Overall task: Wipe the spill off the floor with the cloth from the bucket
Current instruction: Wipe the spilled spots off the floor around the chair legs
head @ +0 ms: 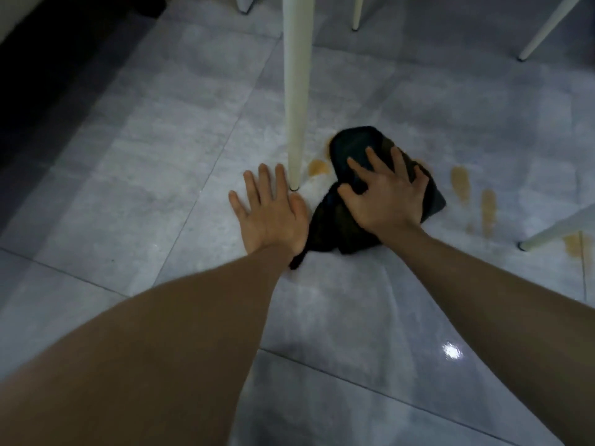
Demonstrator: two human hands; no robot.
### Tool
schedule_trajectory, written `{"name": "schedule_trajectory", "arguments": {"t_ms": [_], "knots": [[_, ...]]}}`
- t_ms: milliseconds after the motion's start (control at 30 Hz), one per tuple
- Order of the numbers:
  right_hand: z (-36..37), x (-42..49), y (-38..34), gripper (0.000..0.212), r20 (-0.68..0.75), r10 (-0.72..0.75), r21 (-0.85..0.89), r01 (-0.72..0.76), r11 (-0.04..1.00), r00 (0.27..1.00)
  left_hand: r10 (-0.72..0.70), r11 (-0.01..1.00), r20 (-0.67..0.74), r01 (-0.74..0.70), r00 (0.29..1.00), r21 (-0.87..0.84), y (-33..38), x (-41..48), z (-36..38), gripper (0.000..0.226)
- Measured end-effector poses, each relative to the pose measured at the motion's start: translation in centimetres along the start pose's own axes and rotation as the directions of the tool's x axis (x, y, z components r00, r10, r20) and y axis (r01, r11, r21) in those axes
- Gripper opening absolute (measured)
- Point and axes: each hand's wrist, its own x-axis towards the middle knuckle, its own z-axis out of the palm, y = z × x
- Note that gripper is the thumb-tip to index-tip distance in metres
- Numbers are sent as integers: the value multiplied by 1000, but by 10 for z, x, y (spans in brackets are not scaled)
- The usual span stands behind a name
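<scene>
A dark cloth [351, 146] lies crumpled on the grey tiled floor [161, 149]. My right hand [386, 194] presses flat on top of it, fingers spread. Brownish spill patches show around the cloth: one patch [318, 167] to its left by the white leg, two streaks [460, 185] to its right, another patch [573, 246] further right. My left hand [270, 210] rests flat on the bare floor beside the cloth, fingers apart, holding nothing. No bucket is in view.
A white table leg [294, 91] stands right in front of my left hand. More white legs stand at the back [356, 14], back right [547, 30] and right edge [553, 233]. A dark wall or cabinet base runs along the left.
</scene>
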Motion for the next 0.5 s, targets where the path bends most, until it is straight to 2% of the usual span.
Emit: {"name": "schedule_trajectory", "arguments": {"t_ms": [67, 133, 233, 267, 300, 467, 500], "knots": [[-3, 24, -24, 64, 27, -31, -25, 31, 999, 999, -4, 1000, 4, 4, 1000, -17, 6, -9, 2, 60], [-6, 32, -32, 62, 39, -125, -65, 128, 990, 991, 11, 1000, -1, -11, 1000, -28, 12, -15, 3, 60], [2, 8, -9, 59, -82, -274, -20, 273, 962, 958, 36, 998, 0, -36, 999, -50, 9, -18, 2, 60], [13, 25, -21, 57, -100, -288, 54, 294, 954, 953, 12, 1000, -10, -13, 1000, -24, -8, 7, -3, 61], [20, 46, -38, 57, -98, -260, 121, 271, 955, 960, -27, 1000, -26, 27, 999, -7, -25, 32, -10, 61], [15, 89, -62, 62, -13, -35, 64, 36, 997, 999, -8, 1000, -18, 8, 1000, 0, -23, 17, -4, 63], [12, 98, -72, 64, -3, -30, 67, 30, 997, 1000, -5, 1000, -11, 5, 1000, -7, -19, 15, -2, 64]]}}
